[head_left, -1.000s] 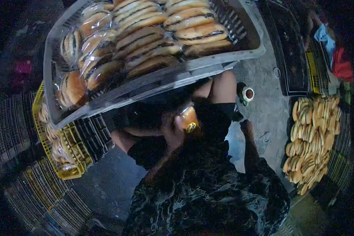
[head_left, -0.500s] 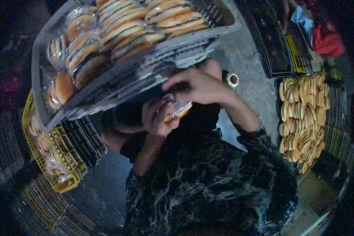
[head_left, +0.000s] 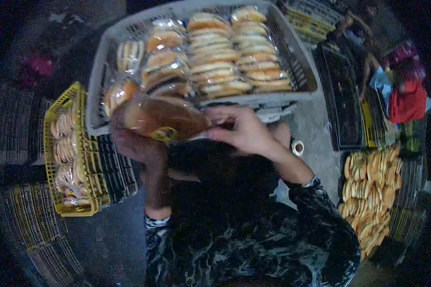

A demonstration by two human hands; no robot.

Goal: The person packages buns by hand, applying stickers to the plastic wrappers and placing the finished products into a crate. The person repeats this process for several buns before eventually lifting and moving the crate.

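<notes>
A bun in a clear plastic bag (head_left: pixel 160 117) with a yellow label is held up in front of me, just below the grey crate (head_left: pixel 96 91). My left hand (head_left: pixel 131 143) supports the bag from underneath on its left side. My right hand (head_left: pixel 242 129) pinches the bag's right end between the fingers. The grey crate holds several rows of bagged buns (head_left: pixel 215 62). My dark patterned sleeves and lap fill the bottom of the view.
A yellow crate (head_left: pixel 84 162) with bagged buns sits at the left on dark stacked crates. A tray of unwrapped buns (head_left: pixel 373 191) lies at the right. A small cup (head_left: pixel 298 147) stands on the concrete floor. Another person in red (head_left: pixel 407 100) sits at the top right.
My right hand came in and took the bag's end. Both hands lifted the bagged bun from lap height up to the grey crate's near edge. The view shifted down over the crate.
</notes>
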